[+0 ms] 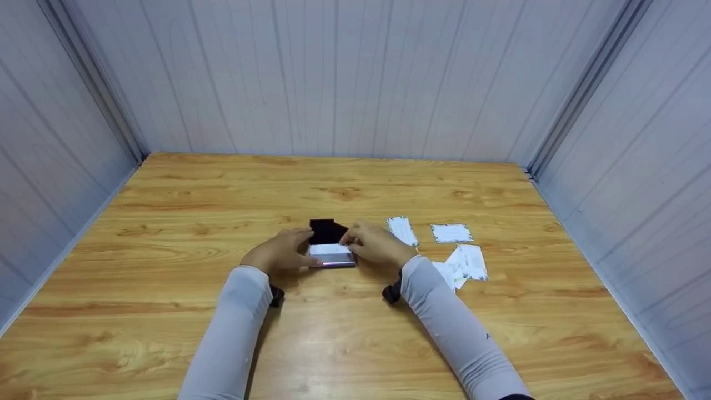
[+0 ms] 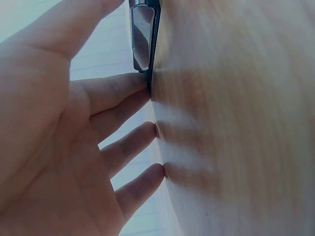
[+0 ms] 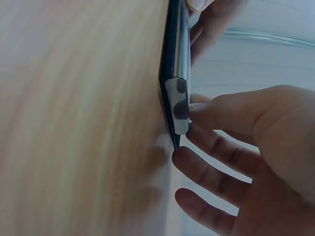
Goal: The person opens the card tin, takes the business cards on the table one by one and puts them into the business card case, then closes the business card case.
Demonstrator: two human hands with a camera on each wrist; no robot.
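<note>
An opened business card case lies on the wooden table, its black inner side away from me and its silver half nearer. A white card sits across the silver half. My left hand holds the case at its left side, thumb on the near corner and a finger by the black part. In the left wrist view, the other fingertips touch the table beside the case. At the case's right end, my right hand pinches the card's edge between thumb and forefinger, which mostly hide it.
To the right lie loose printed cards: one upright card, one sideways card and an overlapping group partly behind my right forearm. Pale panel walls bound the wooden table at the back and sides.
</note>
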